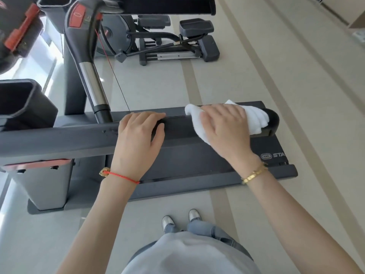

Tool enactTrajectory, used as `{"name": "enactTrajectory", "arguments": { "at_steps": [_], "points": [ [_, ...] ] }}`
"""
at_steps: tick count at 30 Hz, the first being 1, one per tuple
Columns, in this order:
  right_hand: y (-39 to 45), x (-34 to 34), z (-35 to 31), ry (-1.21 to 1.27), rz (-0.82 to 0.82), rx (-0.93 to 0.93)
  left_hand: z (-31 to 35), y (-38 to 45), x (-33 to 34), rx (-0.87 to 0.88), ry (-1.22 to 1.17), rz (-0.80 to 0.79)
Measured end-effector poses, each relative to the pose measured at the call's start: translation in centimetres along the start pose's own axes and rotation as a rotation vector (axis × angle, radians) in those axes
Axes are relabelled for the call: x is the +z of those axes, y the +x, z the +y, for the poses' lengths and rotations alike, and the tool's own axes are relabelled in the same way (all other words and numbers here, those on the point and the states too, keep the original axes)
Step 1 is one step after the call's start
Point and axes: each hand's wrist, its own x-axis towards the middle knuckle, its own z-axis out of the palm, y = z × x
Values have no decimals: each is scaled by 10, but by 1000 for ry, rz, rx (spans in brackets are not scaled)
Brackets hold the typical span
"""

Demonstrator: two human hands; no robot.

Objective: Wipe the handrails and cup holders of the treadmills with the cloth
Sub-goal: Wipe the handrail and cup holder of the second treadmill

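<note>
Both hands were seen on the near handrail (pixel 83 139): the right hand (pixel 223 127) pressed the white cloth (pixel 254 117) near its rounded end, the left hand (pixel 138 135) gripped the rail bare. Wiping was judged underway; the cup holder (pixel 21 99) and far rail (pixel 92 84) seemingly remained.

We're standing in gym: treadmill (pixel 177 139) lying right before us, elliptical trainer (pixel 158 36) sitting beyond treadmill, pale striped floor (pixel 256 66) running under treadmill.
</note>
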Motion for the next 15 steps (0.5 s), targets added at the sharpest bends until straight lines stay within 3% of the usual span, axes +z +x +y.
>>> {"name": "enactTrajectory", "arguments": {
  "at_steps": [4, 8, 15],
  "points": [
    [-1, 16, -40, 47, 42, -109, 9, 4, 6, -11, -6, -8],
    [-7, 15, -8, 114, 66, -253, 18, 10, 10, -16, -6, -5],
    [0, -6, 83, 66, 137, 30, 41, 21, 31, 12, 13, -80]
  ]
}}
